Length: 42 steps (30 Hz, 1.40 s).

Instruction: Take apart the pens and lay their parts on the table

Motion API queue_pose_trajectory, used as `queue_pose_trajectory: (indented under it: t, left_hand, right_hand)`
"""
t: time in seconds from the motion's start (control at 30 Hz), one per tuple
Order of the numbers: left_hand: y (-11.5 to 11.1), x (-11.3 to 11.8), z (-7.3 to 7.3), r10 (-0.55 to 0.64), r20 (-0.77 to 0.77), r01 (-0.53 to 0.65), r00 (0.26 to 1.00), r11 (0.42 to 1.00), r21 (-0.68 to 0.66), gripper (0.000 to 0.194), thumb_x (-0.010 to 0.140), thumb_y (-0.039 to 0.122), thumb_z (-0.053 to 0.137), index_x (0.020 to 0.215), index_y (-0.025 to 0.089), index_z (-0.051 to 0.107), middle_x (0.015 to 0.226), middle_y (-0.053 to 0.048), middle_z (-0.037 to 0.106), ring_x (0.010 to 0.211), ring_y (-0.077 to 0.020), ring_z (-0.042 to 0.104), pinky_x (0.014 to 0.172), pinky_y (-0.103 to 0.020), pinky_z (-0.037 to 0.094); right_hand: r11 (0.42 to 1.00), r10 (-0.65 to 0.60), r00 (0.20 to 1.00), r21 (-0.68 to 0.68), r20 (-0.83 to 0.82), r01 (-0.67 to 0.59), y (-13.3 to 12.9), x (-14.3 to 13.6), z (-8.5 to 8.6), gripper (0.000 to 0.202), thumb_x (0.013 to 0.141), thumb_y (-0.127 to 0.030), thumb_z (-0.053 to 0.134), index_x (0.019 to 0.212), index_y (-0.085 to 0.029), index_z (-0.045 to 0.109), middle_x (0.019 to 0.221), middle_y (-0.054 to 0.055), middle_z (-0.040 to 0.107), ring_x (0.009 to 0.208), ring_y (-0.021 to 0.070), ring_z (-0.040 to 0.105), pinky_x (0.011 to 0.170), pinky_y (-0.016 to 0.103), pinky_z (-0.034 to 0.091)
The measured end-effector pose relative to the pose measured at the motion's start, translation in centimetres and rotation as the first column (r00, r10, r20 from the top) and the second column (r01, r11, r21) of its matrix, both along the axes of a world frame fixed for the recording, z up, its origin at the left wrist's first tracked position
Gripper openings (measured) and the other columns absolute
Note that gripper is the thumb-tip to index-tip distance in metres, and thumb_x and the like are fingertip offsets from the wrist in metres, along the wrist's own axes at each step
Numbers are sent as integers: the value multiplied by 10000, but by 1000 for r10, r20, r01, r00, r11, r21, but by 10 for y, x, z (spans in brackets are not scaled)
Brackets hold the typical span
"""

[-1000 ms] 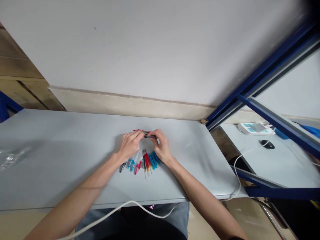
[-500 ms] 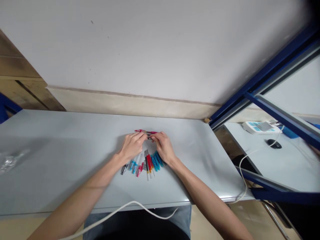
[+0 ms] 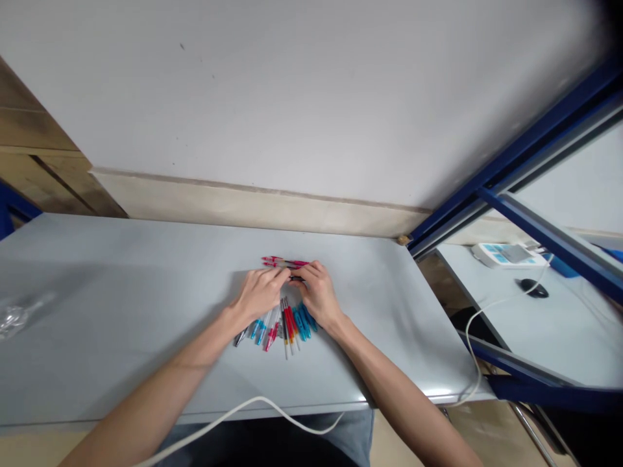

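Both hands meet over the table around a dark, thin pen (image 3: 296, 279). My left hand (image 3: 264, 290) is closed with its fingertips at the pen's left end. At its other end, my right hand (image 3: 318, 295) pinches it, and the fingers hide most of it. Just beyond the hands lie two red pens (image 3: 272, 259), side by side and pointing left. Nearer me is a fan of pen parts: clear barrels with coloured tips (image 3: 271, 337), red and dark refills (image 3: 289, 321), and blue pen pieces (image 3: 302, 322) beside my right hand.
A crumpled clear plastic bag (image 3: 17, 318) lies on the grey table (image 3: 146, 311) at far left. A white cable (image 3: 257, 399) loops across the front edge. On the right, past a blue metal frame (image 3: 516, 217), are a black mouse (image 3: 534, 288) and a white device (image 3: 509, 255).
Both hands have come slightly toward me, still together at the dark pen. Two red pens now show more plainly beyond my fingers. The loose parts lie as before.
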<state>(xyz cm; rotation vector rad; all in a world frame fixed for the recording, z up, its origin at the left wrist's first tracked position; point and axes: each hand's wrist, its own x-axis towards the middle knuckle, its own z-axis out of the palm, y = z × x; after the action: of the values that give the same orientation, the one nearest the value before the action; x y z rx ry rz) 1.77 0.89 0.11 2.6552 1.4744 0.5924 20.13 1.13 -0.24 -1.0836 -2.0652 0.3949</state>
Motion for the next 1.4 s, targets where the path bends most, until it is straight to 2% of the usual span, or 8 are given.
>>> queue_pose_trajectory:
  t: [0.13, 0.27, 0.5, 0.7, 1.0, 1.17, 1.3, 1.4]
  left_hand:
    - [-2, 0, 5, 63, 6, -63, 998, 997, -50, 270, 842, 43, 461, 942, 220, 638, 879, -58, 760, 799, -230, 719, 630, -283, 419]
    - [-1, -1, 3, 100, 26, -98, 995, 992, -76, 241, 864, 73, 471, 950, 228, 635, 848, -58, 767, 768, -242, 723, 620, -285, 373]
    - [-4, -2, 4, 108, -32, -110, 994, 991, -75, 193, 932, 166, 453, 917, 216, 639, 762, -77, 738, 702, -259, 702, 600, -300, 330]
    - [-6, -1, 6, 116, -72, -122, 991, 989, -80, 201, 888, 139, 451, 931, 212, 633, 739, -69, 725, 673, -258, 688, 578, -317, 292]
    - [-8, 0, 10, 106, -135, -122, 985, 985, -121, 250, 833, 113, 450, 991, 216, 613, 773, -53, 726, 706, -255, 691, 599, -318, 317]
    - [-8, 0, 12, 104, -148, -124, 984, 983, -136, 217, 862, 129, 440, 965, 213, 611, 761, -56, 725, 699, -256, 698, 593, -316, 319]
    - [-8, 0, 12, 98, -177, -121, 979, 985, -122, 210, 897, 152, 430, 974, 205, 618, 765, -72, 732, 702, -269, 707, 596, -316, 339]
    - [-8, -5, 12, 96, -196, -116, 976, 989, -95, 233, 922, 166, 417, 1026, 197, 622, 792, -88, 748, 724, -281, 720, 609, -322, 363]
  right_hand:
    - [999, 22, 1000, 42, 6, -22, 1, 1, -2, 170, 988, -187, 551, 979, -220, 717, 890, 70, 702, 897, 255, 531, 846, 403, 456]
    - [996, 21, 1000, 86, 13, -22, 1, 1, -3, 178, 1002, -209, 542, 947, -222, 710, 861, 68, 687, 876, 252, 523, 822, 406, 446]
    - [989, 22, 997, 145, 75, -33, -2, -1, -3, 212, 1015, -175, 502, 885, -217, 664, 832, 66, 645, 867, 243, 498, 794, 386, 426]
    - [984, -1, 993, 179, 116, -20, -3, -2, -7, 240, 1011, -120, 473, 840, -207, 617, 834, 65, 615, 876, 234, 472, 785, 368, 406]
    - [971, 8, 993, 237, 118, -36, -3, -1, -7, 262, 921, 15, 485, 806, -188, 604, 810, 42, 562, 841, 209, 419, 745, 340, 357]
    - [960, 4, 988, 277, 155, -47, -3, -2, -10, 290, 889, 50, 467, 789, -191, 594, 785, 40, 531, 836, 212, 405, 748, 338, 343]
    - [958, -1, 985, 283, 171, -48, -2, -2, -9, 307, 905, 41, 444, 762, -194, 579, 781, 43, 530, 828, 215, 414, 743, 336, 341]
    - [974, 35, 977, 212, 208, -80, -4, -3, -4, 236, 971, -47, 462, 876, -196, 619, 859, 58, 584, 861, 226, 452, 775, 348, 368]
